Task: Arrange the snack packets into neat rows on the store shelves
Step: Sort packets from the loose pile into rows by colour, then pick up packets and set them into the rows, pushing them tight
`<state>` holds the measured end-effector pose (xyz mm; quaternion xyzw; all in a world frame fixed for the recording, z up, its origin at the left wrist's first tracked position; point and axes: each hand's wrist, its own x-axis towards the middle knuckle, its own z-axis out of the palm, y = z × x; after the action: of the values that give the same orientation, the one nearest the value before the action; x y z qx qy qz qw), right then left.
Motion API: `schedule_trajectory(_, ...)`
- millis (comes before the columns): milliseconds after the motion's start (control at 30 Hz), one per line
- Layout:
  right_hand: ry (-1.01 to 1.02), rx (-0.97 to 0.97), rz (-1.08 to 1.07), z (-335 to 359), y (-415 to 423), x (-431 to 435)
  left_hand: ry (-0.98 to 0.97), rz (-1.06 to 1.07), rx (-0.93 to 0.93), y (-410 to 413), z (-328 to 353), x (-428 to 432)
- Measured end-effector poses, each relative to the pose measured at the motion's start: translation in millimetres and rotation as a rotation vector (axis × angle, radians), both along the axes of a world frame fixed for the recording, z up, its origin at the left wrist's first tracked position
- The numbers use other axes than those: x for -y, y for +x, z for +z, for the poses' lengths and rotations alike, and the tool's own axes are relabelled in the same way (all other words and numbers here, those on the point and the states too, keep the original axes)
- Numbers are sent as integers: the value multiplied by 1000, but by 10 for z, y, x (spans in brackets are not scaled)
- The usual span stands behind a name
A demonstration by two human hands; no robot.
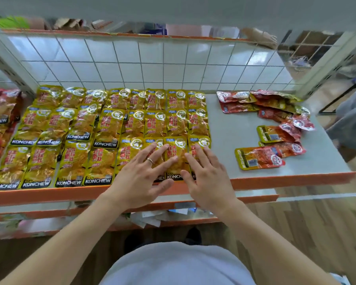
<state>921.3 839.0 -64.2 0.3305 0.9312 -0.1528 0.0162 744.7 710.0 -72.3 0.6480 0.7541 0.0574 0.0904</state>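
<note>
Yellow snack packets marked KONCHEW lie flat in overlapping rows across the left and middle of the grey shelf. My left hand rests with straight, spread fingers on the front-row packets near the shelf's front edge. My right hand lies beside it, fingers straight, touching the front-row yellow packet and the one at the row's right end. A loose heap of red packets lies scattered on the right part of the shelf.
An orange lip runs along the shelf's front. A white wire grid backs the shelf. More red packets fill the neighbouring bay at far left. Lower shelves with papers sit below. Bare grey shelf separates the yellow rows from the red heap.
</note>
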Motion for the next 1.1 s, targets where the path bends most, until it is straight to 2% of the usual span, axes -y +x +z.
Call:
schedule_trajectory(300, -31, -29, 81, -23, 58, -42, 70, 29, -26, 73, -14, -45)
schedule_trajectory(367, -56, -54, 114, -17, 94, -59, 155, 3, 31, 85, -20, -39)
schedule_trajectory(433, -46, -110, 122, 36, 155, -135, 283, 62, 156, 87, 0, -39)
schedule_trajectory(533, -3, -159, 45, 167, 310, -436, 438, 142, 176, 146, 21, -157)
schedule_trajectory(733, 74, -48, -203, 187, 857, -1375, 596, 126, 131, 653, -16, -853)
schedule_trajectory(867, 99, -20, -334, 234, 1235, -1822, 604, 94, 172, 1031, -70, -1249)
schedule_trajectory(967, 74, -33, -421, 220, 1452, -1958, 582, 117, 130, 1176, -122, -1348)
schedule_trajectory(1100, 20, -45, -408, 113, 1507, -1959, 586, 162, 108, 1159, -134, -1305)
